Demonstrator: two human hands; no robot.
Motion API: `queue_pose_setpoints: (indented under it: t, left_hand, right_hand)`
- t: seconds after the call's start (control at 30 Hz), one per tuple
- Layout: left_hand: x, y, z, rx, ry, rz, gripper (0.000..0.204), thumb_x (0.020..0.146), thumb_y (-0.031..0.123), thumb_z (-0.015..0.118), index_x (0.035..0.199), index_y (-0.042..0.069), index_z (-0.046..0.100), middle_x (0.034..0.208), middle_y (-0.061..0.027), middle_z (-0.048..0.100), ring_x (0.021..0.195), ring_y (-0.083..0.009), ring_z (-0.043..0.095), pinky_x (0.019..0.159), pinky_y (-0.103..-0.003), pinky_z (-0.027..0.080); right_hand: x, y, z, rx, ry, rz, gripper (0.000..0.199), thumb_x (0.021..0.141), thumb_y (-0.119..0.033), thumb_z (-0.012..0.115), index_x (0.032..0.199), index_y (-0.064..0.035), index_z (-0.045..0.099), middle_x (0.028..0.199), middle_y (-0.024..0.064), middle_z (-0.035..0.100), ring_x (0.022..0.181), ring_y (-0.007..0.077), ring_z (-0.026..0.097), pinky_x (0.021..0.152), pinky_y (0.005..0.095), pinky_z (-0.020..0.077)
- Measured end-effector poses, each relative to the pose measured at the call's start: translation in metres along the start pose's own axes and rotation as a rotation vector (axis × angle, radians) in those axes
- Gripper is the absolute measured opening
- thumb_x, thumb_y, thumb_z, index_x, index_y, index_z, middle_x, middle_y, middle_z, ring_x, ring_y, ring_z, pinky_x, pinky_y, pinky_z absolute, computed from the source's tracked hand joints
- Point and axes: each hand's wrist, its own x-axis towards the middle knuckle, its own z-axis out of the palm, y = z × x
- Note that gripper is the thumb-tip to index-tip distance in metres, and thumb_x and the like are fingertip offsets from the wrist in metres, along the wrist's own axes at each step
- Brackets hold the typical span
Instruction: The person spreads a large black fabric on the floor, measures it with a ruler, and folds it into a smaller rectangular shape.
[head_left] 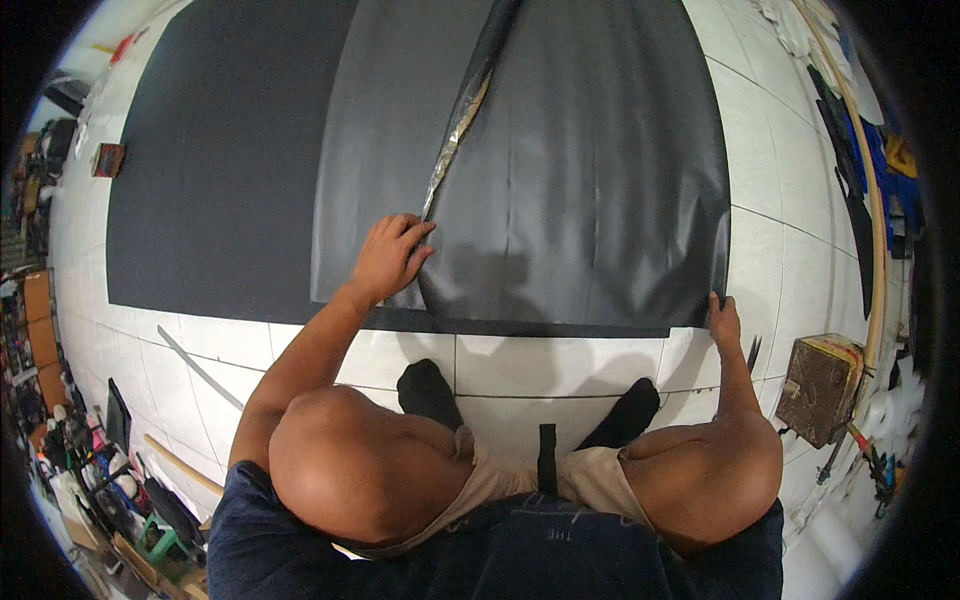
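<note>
A glossy black sheet (600, 180) lies over a larger matte black sheet (220, 180) on the floor. A raised fold runs up its middle, and a crinkled silvery strip (455, 145) shows along it. My left hand (392, 258) is at the lower end of this fold, with fingers and thumb closed on its edge. Over at the near right corner, my right hand (725, 320) pinches the edge of the glossy sheet. The thumb and fingertips there are partly hidden by the sheet and by the hand itself.
White tiles (520, 365) surround the sheets, and my socked feet stand near their front edge. A worn brown block (820, 390) sits at right, beside a long pole (875, 220). A small block (108, 160) touches the left edge. Clutter (130, 490) lines the left.
</note>
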Motion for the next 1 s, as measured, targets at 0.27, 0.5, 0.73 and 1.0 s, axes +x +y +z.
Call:
queue_pose_setpoints:
  t: [0.27, 0.5, 0.73, 1.0]
  left_hand:
    - [0.006, -0.001, 0.005, -0.02, 0.094, -0.055, 0.037, 0.086, 0.013, 0.062, 0.122, 0.005, 0.058, 0.113, -0.0134, 0.058, 0.103, -0.0323, 0.056, 0.09, -0.041, 0.044]
    - [0.009, -0.005, 0.008, -0.068, 0.097, -0.072, 0.038, 0.085, 0.011, 0.06, 0.122, 0.005, 0.057, 0.114, -0.0151, 0.058, 0.105, -0.0335, 0.055, 0.092, -0.043, 0.043]
    - [-0.002, 0.008, 0.006, 0.069, 0.045, -0.056, 0.045, 0.086, 0.011, 0.058, 0.131, 0.009, 0.052, 0.122, -0.0166, 0.054, 0.113, -0.033, 0.052, 0.098, -0.043, 0.041]
    - [0.003, 0.006, 0.016, 0.101, -0.04, -0.048, 0.049, 0.088, 0.016, 0.06, 0.136, 0.01, 0.048, 0.128, -0.0157, 0.049, 0.118, -0.0333, 0.048, 0.102, -0.044, 0.037]
  right_hand:
    - [-0.022, -0.007, 0.003, 0.081, 0.138, -0.015, 0.061, 0.094, -0.053, 0.045, 0.118, 0.0026, 0.051, 0.105, 0.0285, 0.063, 0.102, 0.0447, 0.06, 0.087, 0.048, 0.0453]
    - [-0.013, 0.013, 0.008, 0.292, 0.054, -0.039, 0.051, 0.098, -0.044, 0.043, 0.113, 0.003, 0.054, 0.107, 0.0294, 0.061, 0.102, 0.0424, 0.059, 0.086, 0.0464, 0.0458]
    - [-0.006, 0.005, -0.015, 0.206, 0.019, -0.142, 0.06, 0.091, -0.051, 0.055, 0.11, 0.0054, 0.06, 0.105, 0.0235, 0.064, 0.098, 0.0331, 0.062, 0.087, 0.0423, 0.0467]
    - [-0.008, 0.032, -0.01, 0.368, 0.057, -0.113, 0.055, 0.088, -0.052, 0.059, 0.098, 0.0027, 0.06, 0.085, 0.0188, 0.066, 0.082, 0.0323, 0.064, 0.076, 0.0404, 0.049]
